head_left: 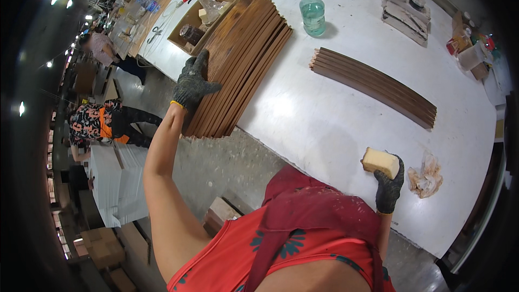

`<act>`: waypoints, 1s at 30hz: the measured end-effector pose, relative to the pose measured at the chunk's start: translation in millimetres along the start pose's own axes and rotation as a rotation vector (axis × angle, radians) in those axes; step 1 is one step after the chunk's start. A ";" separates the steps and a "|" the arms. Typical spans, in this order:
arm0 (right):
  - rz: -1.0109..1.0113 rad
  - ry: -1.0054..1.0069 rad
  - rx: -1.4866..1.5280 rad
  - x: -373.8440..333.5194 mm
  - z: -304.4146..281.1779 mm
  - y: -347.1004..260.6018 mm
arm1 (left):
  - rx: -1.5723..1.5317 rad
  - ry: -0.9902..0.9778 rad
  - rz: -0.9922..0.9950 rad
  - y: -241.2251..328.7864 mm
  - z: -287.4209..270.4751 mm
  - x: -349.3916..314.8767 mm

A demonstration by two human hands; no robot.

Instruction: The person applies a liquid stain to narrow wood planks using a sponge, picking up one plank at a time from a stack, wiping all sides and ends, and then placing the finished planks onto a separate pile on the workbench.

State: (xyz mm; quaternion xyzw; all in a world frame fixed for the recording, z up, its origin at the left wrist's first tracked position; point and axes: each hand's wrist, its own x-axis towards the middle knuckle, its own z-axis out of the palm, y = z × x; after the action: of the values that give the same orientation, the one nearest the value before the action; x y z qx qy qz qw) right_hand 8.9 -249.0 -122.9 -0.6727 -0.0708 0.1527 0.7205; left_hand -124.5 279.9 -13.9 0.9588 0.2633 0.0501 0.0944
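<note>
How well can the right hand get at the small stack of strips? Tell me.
Probably well enough: the right hand holds a yellow block, which might hinder gripping, but only white tabletop shows between that and the small stack of strips.

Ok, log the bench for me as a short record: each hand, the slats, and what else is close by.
Left hand: gloved, fingers spread on the large stack of brown slats
Right hand: gloved, gripping a pale yellow block
Large stack: near end overhanging the white table
Small stack of brown slats: apart, on the table
Beyond small stack: green-capped bottle, upright
Right of block: crumpled, stained wad
</note>
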 end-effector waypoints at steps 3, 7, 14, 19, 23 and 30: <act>0.025 0.021 0.048 -4.8 -1.4 5.0 | -0.018 -0.047 -0.038 4.3 -2.8 1.9; 0.015 0.050 0.032 -8.3 -8.4 11.7 | 0.017 0.011 0.028 11.3 1.3 7.9; 0.173 0.117 0.271 0.8 -33.4 57.4 | -0.491 0.268 0.279 110.3 23.3 -17.1; 0.420 0.114 1.034 6.5 -78.1 102.0 | -0.653 -0.012 0.510 227.3 116.7 16.7; 0.265 -0.039 0.765 2.3 -103.3 148.8 | -0.399 0.096 0.808 307.6 204.3 47.5; 0.293 -0.149 1.094 1.6 -87.9 121.1 | -0.115 -0.078 0.949 339.2 240.5 34.3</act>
State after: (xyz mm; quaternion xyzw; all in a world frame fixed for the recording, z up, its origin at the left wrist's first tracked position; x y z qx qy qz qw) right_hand 22.3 -326.0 -250.6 -0.1921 0.0619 0.3127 0.9282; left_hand 108.0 -25.8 -177.0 0.9675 -0.2106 0.0663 0.1236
